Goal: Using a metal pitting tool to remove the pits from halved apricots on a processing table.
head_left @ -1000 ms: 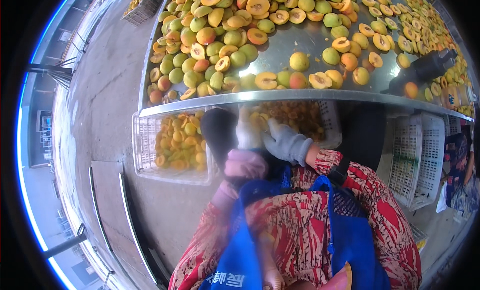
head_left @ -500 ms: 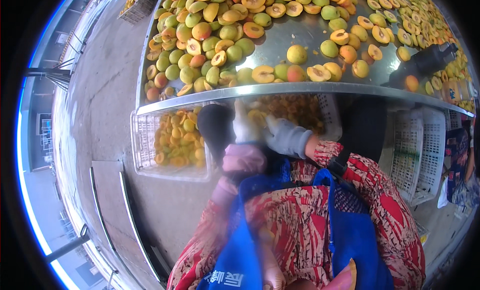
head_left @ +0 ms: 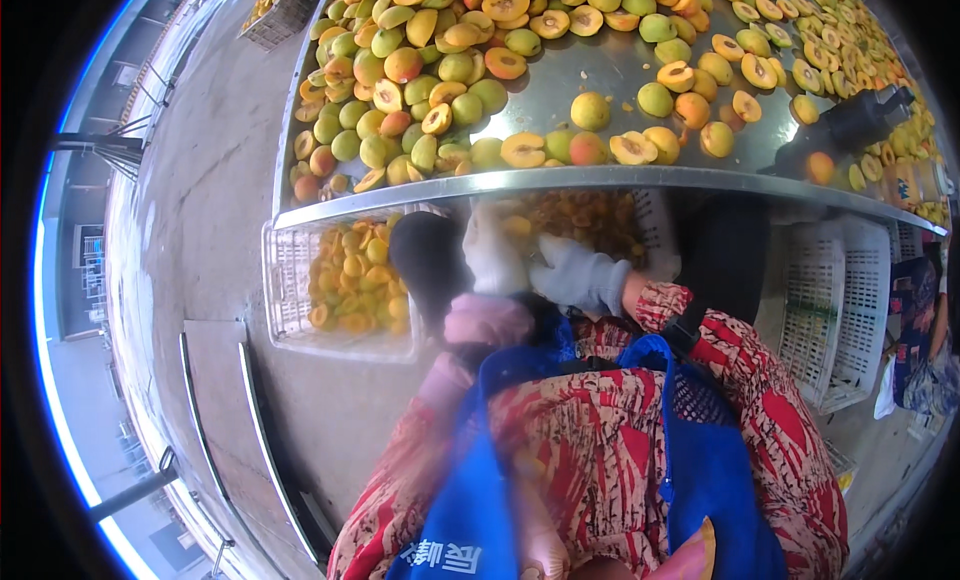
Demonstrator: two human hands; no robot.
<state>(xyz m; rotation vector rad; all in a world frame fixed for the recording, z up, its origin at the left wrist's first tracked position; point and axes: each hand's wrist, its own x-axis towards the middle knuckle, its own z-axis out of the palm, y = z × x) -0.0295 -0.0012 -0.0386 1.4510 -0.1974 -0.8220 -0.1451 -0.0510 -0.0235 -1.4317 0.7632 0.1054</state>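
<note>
Below the table's front edge, my left hand (head_left: 494, 252) wears a white glove, its fingers closed around a yellow apricot (head_left: 517, 226), partly hidden and blurred. Close beside it, my right hand (head_left: 580, 277) in a grey glove has its fingers curled in toward the left hand. Whatever the right fingers grip is too hidden to make out. Just beyond both hands, under the table edge, a white crate (head_left: 655, 230) holds cut apricot pieces (head_left: 585, 215). Whole and halved apricots (head_left: 440, 90), green to orange, cover much of the metal table (head_left: 560, 75), some with brown stones showing.
A translucent crate (head_left: 285, 320) of apricot halves stands on the floor at left. White crates (head_left: 835, 310) stand at right, near another person's dark patterned clothing (head_left: 915, 320). On the table's right lies a dark cylindrical object (head_left: 850, 125). A flat panel with metal rails (head_left: 250, 410) lies at lower left.
Both hands stay together below the table edge. The left fingers, which pointed up toward the edge, are now bent lower over the apricot. The right hand has shifted slightly down.
</note>
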